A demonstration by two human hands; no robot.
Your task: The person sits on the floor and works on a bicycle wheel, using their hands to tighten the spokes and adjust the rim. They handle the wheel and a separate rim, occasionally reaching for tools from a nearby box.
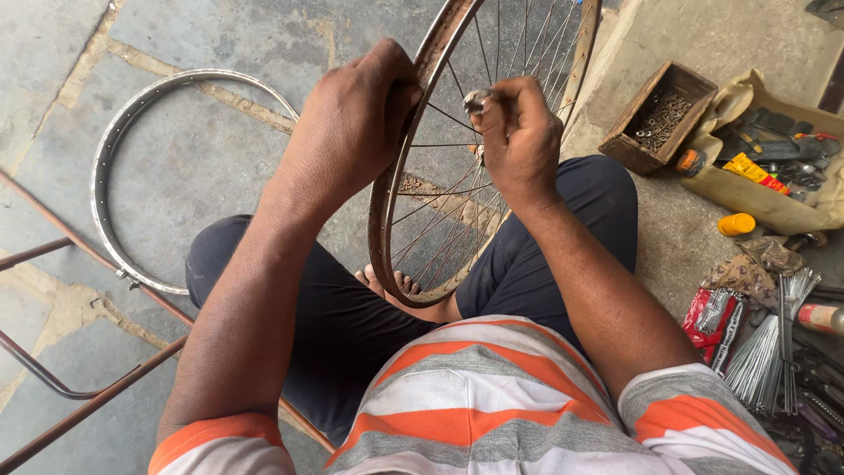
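Left hand (pixel 352 123) wraps the rusty wheel rim (pixel 387 189) at about ten o'clock, steadying it upright between the knees, its lowest arc down by the bare foot (pixel 396 286). Right hand (pixel 519 141) pinches a small metal tool (pixel 477 99) onto a spoke (pixel 457 119) just inside the rim — fingers narrow, tight. Spare bare rim (pixel 110 145) lies flat at nine o'clock; loose spokes (pixel 756 352) and a wooden box of nipples (pixel 655 119) wait at three o'clock — within the right arm's reach.

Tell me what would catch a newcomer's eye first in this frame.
Dead centre, a rusty spoked wheel stands upright between the seated person's knees, with the left hand clasping its rim and the right hand pinching a small metal tool among the spokes. A bare shiny rim lies flat on the concrete to the left. On the right sit a wooden box of small metal parts and a bundle of loose spokes.
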